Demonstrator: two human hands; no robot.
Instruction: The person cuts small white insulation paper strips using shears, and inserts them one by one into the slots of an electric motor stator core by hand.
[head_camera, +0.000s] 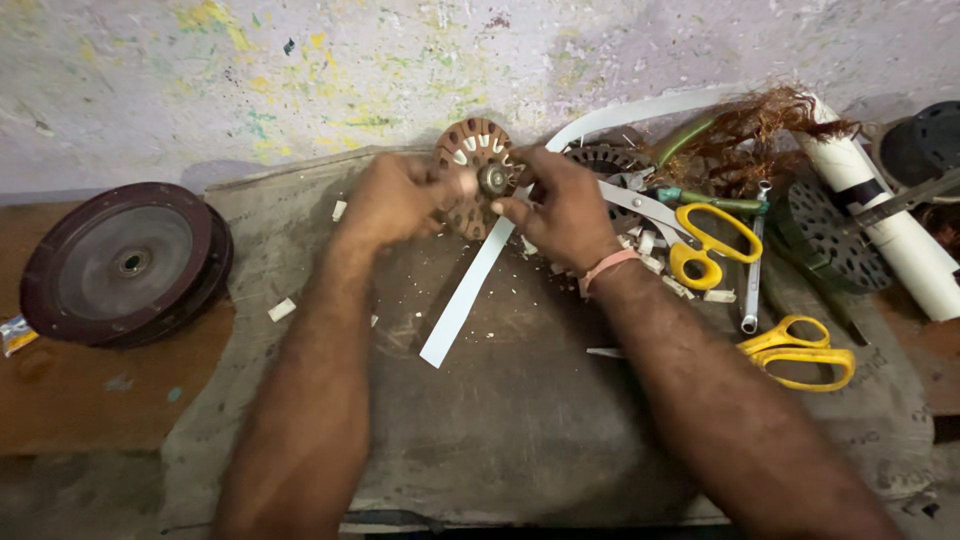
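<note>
Far left, a dark maroon round metal cover (122, 263) lay flat on the brown bench (90, 400), well apart from the work, apparently set aside. Centre: the left hand (395, 198) was closed on the left rim of a rust-brown slotted round stator core (474, 170), held on edge above a grey worn mat (520, 420), probably so its slots faced the person. The right hand (560, 205) gripped the core's right side, fingers near the hub; both hands clamped the same piece. A long white insulation strip (465, 300) ran beneath the core, seemingly fed toward the slots. White offcuts (282, 309) lay scattered. Right: two yellow-handled scissors (712, 243) lay within reach; tangled copper wire (750, 130) and a white plastic pipe (900, 235) lay behind.
</note>
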